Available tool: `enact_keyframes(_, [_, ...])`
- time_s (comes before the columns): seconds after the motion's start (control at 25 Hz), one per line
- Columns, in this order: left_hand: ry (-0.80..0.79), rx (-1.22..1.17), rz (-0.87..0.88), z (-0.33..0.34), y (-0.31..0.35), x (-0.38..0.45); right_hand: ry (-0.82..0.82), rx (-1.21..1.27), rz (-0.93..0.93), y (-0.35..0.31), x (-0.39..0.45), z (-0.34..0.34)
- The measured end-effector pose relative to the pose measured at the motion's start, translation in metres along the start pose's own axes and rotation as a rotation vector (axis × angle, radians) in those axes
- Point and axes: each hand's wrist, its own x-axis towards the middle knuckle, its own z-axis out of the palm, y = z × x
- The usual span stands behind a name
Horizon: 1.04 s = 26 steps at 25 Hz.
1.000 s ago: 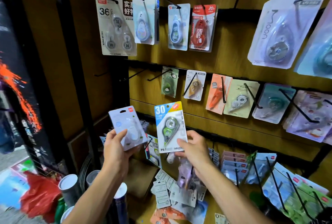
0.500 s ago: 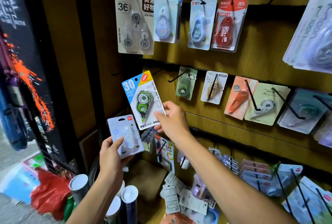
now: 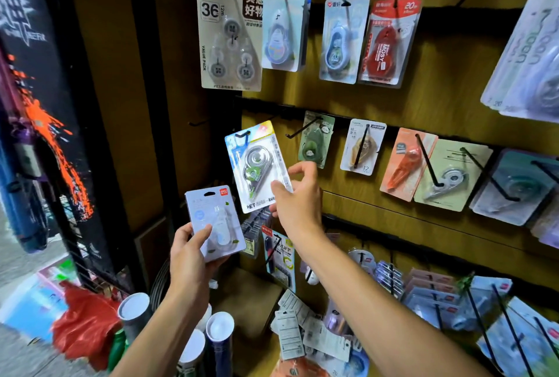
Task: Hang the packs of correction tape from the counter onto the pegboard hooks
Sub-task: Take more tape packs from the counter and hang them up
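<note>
Pegboard hook (image 3: 242, 135) holds green-wheel pack (image 3: 257, 166); right hand (image 3: 298, 195) pinches it.

Both bare forearms reach up and forward, the left hand (image 3: 193, 251) gripping lower, the right hand (image 3: 295, 195) raised, fingers pinching.

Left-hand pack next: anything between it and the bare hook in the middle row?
Nothing visible. The pale pack in the left hand sits below and left of the bare hook. The pack that the right hand pinches hangs left of that hook, not across it.
</note>
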Motion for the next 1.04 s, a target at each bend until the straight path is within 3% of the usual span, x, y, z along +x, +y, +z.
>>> enact_keyframes(0.12, [-0.014, -0.001, 0.029, 0.005, 0.005, 0.005, 0.02, -0.029, -0.031, 0.014, 0.023, 0.007])
enact_keyframes(0.28, [-0.034, 0.041, 0.054, 0.019, 0.003, 0.029, -0.034, 0.065, 0.183, 0.034, 0.079, 0.018])
enact_keyframes(0.44, [-0.088, 0.116, 0.071, 0.037, -0.001, 0.055, -0.189, 0.246, 0.414, 0.042, 0.133, 0.022])
enact_keyframes(0.64, [-0.156, 0.159, 0.091, 0.047, -0.007, 0.074, -0.237, 0.307, 0.52, 0.05, 0.165, 0.013])
enact_keyframes(0.8, [-0.186, 0.17, 0.112, 0.046, -0.011, 0.071, -0.274, 0.258, 0.561, 0.056, 0.139, 0.009])
enact_keyframes(0.96, [-0.246, 0.156, 0.115, 0.057, -0.014, 0.044, -0.569, 0.248, 0.498, 0.048, 0.073, -0.032])
enact_keyframes(1.04, [-0.301, 0.15, 0.117, 0.07, -0.016, 0.022, -0.627, 0.183, 0.449, 0.043, 0.04, -0.063])
